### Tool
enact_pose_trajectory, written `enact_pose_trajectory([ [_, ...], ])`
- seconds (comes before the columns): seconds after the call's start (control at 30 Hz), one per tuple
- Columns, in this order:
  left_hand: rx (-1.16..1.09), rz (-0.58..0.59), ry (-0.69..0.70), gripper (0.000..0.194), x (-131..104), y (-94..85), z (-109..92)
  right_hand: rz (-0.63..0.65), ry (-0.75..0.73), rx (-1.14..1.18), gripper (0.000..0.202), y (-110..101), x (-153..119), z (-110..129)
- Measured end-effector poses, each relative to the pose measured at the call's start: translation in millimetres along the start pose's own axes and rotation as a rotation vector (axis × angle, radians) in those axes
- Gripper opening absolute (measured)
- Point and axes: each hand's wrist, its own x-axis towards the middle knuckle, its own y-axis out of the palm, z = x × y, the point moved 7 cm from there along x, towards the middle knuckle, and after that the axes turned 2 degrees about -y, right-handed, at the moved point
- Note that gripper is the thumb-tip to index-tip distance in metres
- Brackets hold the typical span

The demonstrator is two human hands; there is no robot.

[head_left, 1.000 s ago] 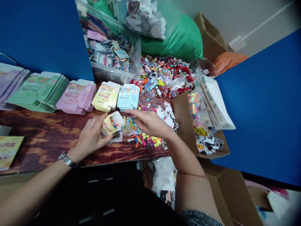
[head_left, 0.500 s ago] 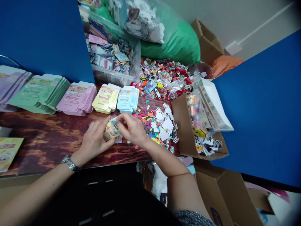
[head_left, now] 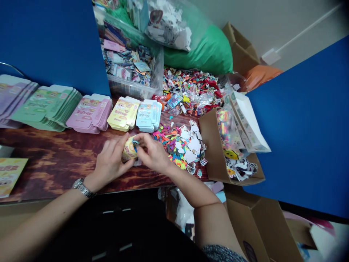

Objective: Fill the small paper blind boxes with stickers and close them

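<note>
Table [head_left: 68,153] glossy, wood-grained; box [head_left: 128,152] smooth card; watch [head_left: 83,187] shiny metal; bin [head_left: 157,72] clear plastic; carton [head_left: 214,145] matt cardboard; sleeve [head_left: 223,253] rough cloth.

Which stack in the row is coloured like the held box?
The yellow stack, between the pink stack and the blue stack. It alone in the row matches the yellow box in the left hand.

Left hand [head_left: 109,163] holding a small yellow box [head_left: 129,149]; right hand [head_left: 155,153] at its opening, above a wood-grained tabletop [head_left: 65,156] bearing stacked cartons [head_left: 87,112].
</note>
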Motion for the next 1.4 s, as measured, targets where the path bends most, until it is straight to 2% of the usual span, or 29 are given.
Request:
enact_pose_trajectory([
  [0.17,-0.049,-0.015,-0.020,0.073,0.9,-3.0,6.1,-0.101,-0.109,-0.179,0.022,-12.4,-3.3,2.9],
  [0.27,-0.076,-0.034,-0.031,0.073,2.7,-4.8,9.9,-0.086,-0.187,-0.336,0.024,-18.2,-3.9,2.1],
  [0.33,-0.101,-0.038,-0.012,0.073,3.8,-3.7,8.8,-0.034,-0.208,-0.382,0.031,-14.2,-2.7,-1.4],
  [0.5,-0.143,-0.029,0.074,0.072,3.9,2.5,3.1,0.134,-0.235,-0.309,0.038,4.5,2.5,-9.1],
  [0.6,-0.148,0.013,0.031,0.074,3.2,5.4,9.4,0.161,-0.271,-0.134,0.031,-5.6,7.9,-16.0],
  [0.67,-0.140,0.013,-0.017,0.076,2.3,4.1,16.3,0.048,-0.208,-0.024,0.030,-30.6,16.0,-35.5],
  [0.77,-0.140,0.008,-0.064,0.079,0.1,3.1,25.0,-0.231,0.098,-0.087,0.032,-81.1,28.2,-95.9],
  [0.83,-0.147,0.016,-0.075,0.079,-1.8,5.3,28.4,-0.308,0.336,-0.254,0.029,-106.2,33.9,-140.9],
  [0.9,-0.138,0.024,-0.074,0.080,-3.7,8.9,29.7,-0.320,0.440,-0.338,0.025,-119.8,42.8,-174.9],
  [0.97,-0.126,0.031,-0.066,0.080,-5.0,12.8,29.8,-0.312,0.470,-0.375,0.025,-123.9,53.7,-198.6],
  [1.07,-0.129,0.049,-0.061,0.078,-5.9,17.1,30.2,-0.299,0.510,-0.420,0.028,-121.8,65.1,-221.6],
  [1.23,-0.115,0.059,-0.054,0.079,-6.4,16.6,33.1,-0.304,0.541,-0.452,0.048,-123.6,62.9,-244.5],
  [1.4,-0.123,0.061,-0.051,0.078,-5.5,20.0,33.3,-0.333,0.546,-0.465,0.051,-133.8,51.9,-260.0],
])
